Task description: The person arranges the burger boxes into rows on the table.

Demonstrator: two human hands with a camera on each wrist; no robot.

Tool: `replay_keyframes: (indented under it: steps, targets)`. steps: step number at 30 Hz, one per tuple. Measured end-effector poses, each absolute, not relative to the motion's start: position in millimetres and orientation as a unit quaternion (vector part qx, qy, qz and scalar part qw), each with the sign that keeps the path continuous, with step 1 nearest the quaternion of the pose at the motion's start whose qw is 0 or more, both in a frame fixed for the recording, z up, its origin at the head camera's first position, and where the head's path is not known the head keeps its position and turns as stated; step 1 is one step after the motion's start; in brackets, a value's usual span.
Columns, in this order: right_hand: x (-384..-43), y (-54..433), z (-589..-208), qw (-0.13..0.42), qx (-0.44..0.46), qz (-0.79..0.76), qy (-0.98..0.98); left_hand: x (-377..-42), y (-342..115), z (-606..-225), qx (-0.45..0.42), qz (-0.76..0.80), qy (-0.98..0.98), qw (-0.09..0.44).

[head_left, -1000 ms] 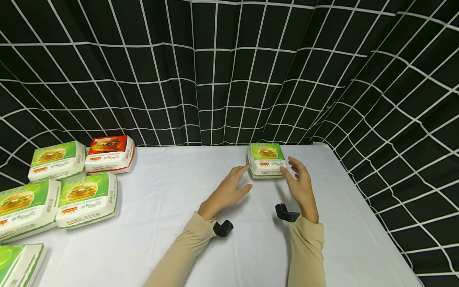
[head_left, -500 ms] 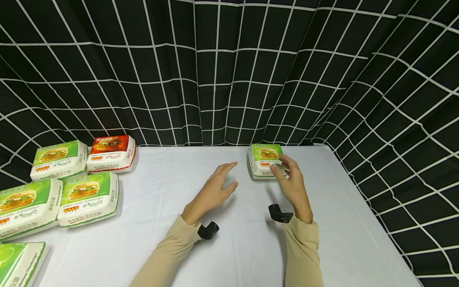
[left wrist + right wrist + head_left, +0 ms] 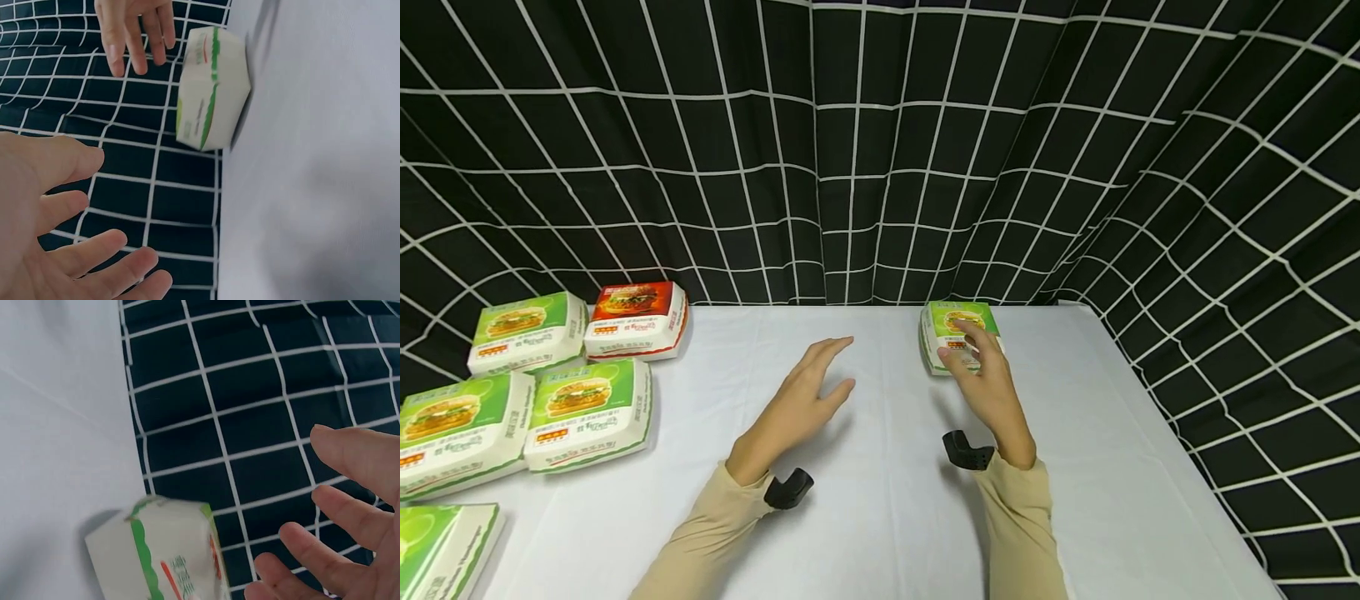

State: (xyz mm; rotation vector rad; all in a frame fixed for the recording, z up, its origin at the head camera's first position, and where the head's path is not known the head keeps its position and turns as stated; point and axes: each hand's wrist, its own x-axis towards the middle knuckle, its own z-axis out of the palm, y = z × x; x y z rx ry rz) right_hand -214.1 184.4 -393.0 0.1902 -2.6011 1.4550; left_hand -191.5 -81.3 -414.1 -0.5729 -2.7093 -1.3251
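Observation:
A green and white burger box (image 3: 938, 333) stands near the table's back edge, right of centre. My right hand (image 3: 988, 387) hovers in front of it with fingers spread and hides part of its top in the head view. In the right wrist view a gap shows between the fingers and the burger box (image 3: 175, 556). My left hand (image 3: 793, 404) is held over the table to the left of that box, fingers loosely extended, holding nothing. The left wrist view has the burger box (image 3: 212, 90) well beyond the fingers of the left hand (image 3: 81, 231).
Several more burger boxes are grouped at the left: a red one (image 3: 638, 318) at the back, green ones (image 3: 587, 412) before and beside it, another (image 3: 447, 546) at the front left. A black cloth with white grid lines (image 3: 850, 150) hangs behind the white table (image 3: 865, 533).
Both hands have moved left. My left hand has drawn away from the box, while my right hand has shifted from its right side to in front of it. The box looks unmoved.

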Motion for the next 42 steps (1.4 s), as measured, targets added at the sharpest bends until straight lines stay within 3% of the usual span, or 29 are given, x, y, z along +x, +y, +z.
replay_keyframes:
  steps: [25,42]
  targets:
    - [-207,118,-402,0.060,0.184,0.435,-0.879,-159,-161,-406,-0.134,-0.384,-0.904,0.131]
    - [-204,57,-420,0.013,0.284,0.409,-0.867,-138,-204,-403,-0.102,-0.357,-0.911,0.179]
